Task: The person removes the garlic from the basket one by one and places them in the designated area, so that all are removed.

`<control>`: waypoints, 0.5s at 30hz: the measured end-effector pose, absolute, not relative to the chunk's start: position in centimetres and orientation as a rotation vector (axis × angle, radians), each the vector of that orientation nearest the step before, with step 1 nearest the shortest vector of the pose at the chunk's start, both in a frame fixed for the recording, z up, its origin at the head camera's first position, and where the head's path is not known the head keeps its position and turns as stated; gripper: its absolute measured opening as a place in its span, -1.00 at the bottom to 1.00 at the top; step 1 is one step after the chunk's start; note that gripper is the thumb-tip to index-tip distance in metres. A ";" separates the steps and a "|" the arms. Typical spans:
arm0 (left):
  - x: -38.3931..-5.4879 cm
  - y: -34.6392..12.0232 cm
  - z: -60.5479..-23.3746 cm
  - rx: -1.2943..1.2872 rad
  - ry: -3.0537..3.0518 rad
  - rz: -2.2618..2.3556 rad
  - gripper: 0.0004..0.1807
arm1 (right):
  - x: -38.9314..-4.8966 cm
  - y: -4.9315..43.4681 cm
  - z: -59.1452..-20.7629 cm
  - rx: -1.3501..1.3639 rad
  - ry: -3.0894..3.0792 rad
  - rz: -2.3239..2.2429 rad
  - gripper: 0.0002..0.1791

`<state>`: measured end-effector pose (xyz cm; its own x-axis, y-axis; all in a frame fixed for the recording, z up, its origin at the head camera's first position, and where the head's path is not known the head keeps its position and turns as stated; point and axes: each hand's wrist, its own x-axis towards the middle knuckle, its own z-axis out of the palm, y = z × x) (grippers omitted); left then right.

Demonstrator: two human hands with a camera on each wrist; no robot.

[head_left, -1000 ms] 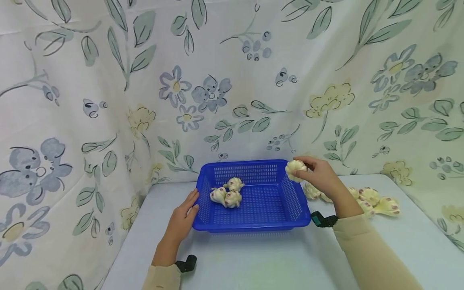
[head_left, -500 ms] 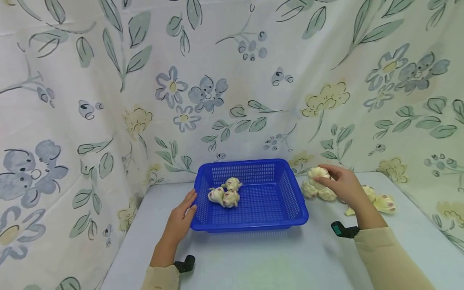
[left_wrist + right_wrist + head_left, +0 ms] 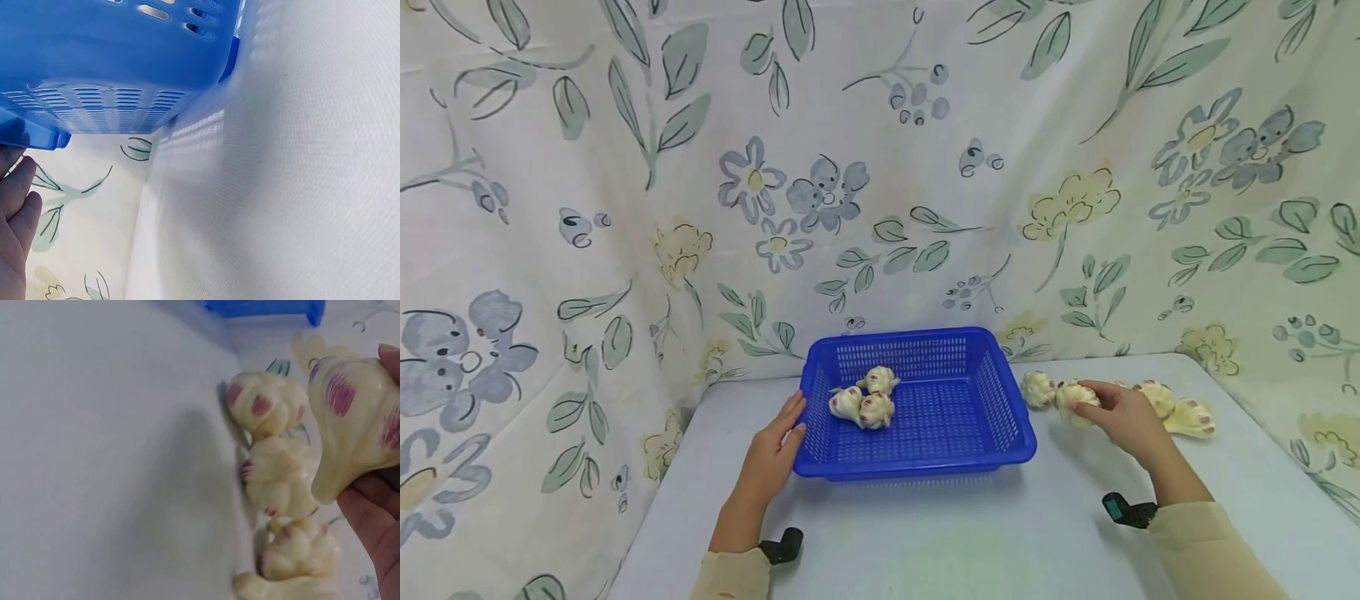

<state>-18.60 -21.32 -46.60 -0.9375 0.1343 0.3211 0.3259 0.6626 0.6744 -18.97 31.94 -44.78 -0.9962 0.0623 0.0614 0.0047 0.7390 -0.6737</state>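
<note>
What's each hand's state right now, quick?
Left hand: open, fingers against the blue basket.
Right hand: holding a garlic bulb.

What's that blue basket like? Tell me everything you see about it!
The blue basket looks like plastic: a shallow rectangular tub with a solid rim, walls full of little slots and a finely gridded floor. It sits upright on the pale table, in front of the flowered cloth. Three garlic bulbs lie inside, bunched toward its left end. The person's left hand touches its left rim.
</note>
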 end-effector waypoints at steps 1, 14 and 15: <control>-18.6 -21.3 -46.6 -0.370 -2.638 -1.143 -0.48 | -18.9 32.1 -45.1 -0.050 -2.865 1.091 -0.21; -18.6 -21.3 -46.4 -0.342 -2.668 -1.157 -0.48 | -18.3 32.7 -46.9 -0.068 -2.928 0.901 -0.24; -18.6 -21.2 -46.5 -0.345 -2.666 -1.155 -0.48 | -18.2 32.6 -47.0 -0.088 -2.930 0.891 -0.25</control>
